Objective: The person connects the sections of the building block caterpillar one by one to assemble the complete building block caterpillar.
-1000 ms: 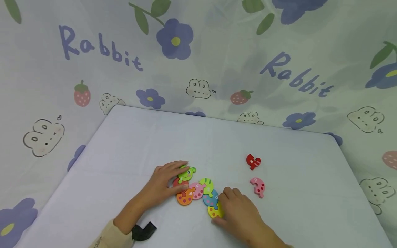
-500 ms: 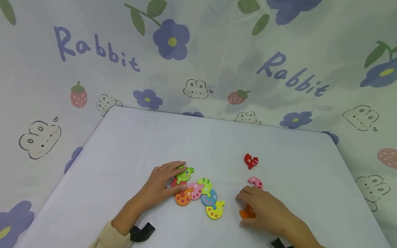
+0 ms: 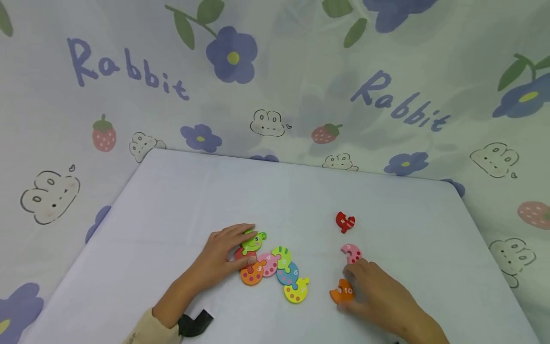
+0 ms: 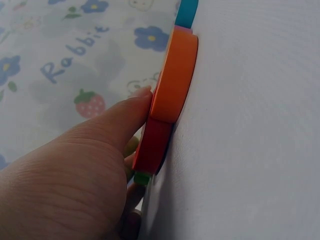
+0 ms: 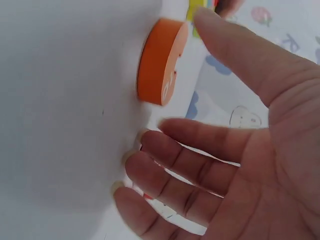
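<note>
In the head view my left hand (image 3: 223, 251) rests over the head end of a number caterpillar puzzle. Its fingers lie across the green face piece (image 3: 254, 241) and the thumb is on the red piece (image 4: 155, 142). Linked on from there are the orange 3 piece (image 3: 251, 275), pink 4 piece (image 3: 268, 265), green 5 piece (image 3: 282, 257), blue 6 piece (image 3: 287, 275) and yellow piece (image 3: 295, 293). My right hand (image 3: 382, 298) hovers with spread fingers beside the loose orange 10 piece (image 5: 156, 62). In the right wrist view a gap shows between thumb, fingers and that piece.
A pink 9 piece (image 3: 353, 252) lies just beyond the right fingertips, and a red 8 piece (image 3: 345, 221) farther back. A black strap-like thing (image 3: 195, 324) shows by the left sleeve (image 3: 156, 328). Behind the white table (image 3: 206, 191) hangs a rabbit-print cloth (image 3: 296, 71).
My right hand has left the yellow piece and moved right to the orange 10 piece, then drawn back slightly, uncovering more of it. The left hand stays on the head end.
</note>
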{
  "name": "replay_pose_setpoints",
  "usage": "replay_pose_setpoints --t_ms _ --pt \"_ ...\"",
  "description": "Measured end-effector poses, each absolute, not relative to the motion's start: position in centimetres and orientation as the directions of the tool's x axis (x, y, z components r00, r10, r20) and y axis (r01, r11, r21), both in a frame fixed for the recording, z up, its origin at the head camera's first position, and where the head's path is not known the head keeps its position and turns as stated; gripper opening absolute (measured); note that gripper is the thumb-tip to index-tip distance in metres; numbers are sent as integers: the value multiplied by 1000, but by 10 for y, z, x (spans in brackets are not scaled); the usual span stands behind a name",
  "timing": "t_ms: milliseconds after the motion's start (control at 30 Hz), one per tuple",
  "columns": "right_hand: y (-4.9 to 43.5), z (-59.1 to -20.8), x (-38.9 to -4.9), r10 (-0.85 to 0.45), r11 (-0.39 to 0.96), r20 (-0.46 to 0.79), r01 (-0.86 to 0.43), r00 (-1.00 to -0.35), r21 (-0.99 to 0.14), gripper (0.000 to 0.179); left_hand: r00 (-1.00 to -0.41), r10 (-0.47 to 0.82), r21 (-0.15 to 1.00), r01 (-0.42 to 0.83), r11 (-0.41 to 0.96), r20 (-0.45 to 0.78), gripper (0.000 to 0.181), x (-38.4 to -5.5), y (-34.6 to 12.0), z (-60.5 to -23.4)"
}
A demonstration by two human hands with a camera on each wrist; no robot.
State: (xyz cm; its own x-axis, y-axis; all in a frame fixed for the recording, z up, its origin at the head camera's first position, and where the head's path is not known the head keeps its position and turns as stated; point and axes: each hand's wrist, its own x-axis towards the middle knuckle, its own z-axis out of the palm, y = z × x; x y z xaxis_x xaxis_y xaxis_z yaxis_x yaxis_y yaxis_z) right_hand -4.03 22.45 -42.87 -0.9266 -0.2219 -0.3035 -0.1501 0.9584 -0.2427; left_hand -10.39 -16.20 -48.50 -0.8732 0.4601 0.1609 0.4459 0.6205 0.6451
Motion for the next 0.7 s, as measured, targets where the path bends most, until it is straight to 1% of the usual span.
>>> replay_pose_setpoints --t_ms 133,233,300,467,700 --pt "229 -425 -48 -181 947 -291 -87 -939 -308 78 -876 460 653 434 620 146 66 -104 -164 -486" --pt "235 -424 -54 -199 939 -267 -106 -943 -326 82 -875 464 655 434 619 140 67 -104 -164 -487" --pt "237 -425 -59 -217 933 -259 -123 -941 -337 81 -875 463 655 433 619 141 67 -104 -165 -487" --pt "240 -427 -71 -256 919 -236 -160 -938 -361 66 -875 463 657 432 618 140 67 -105 -165 -488" --pt "241 -430 -84 -248 935 -213 -175 -945 -309 43 -876 462 658 430 619 138 67 -104 -164 -487"
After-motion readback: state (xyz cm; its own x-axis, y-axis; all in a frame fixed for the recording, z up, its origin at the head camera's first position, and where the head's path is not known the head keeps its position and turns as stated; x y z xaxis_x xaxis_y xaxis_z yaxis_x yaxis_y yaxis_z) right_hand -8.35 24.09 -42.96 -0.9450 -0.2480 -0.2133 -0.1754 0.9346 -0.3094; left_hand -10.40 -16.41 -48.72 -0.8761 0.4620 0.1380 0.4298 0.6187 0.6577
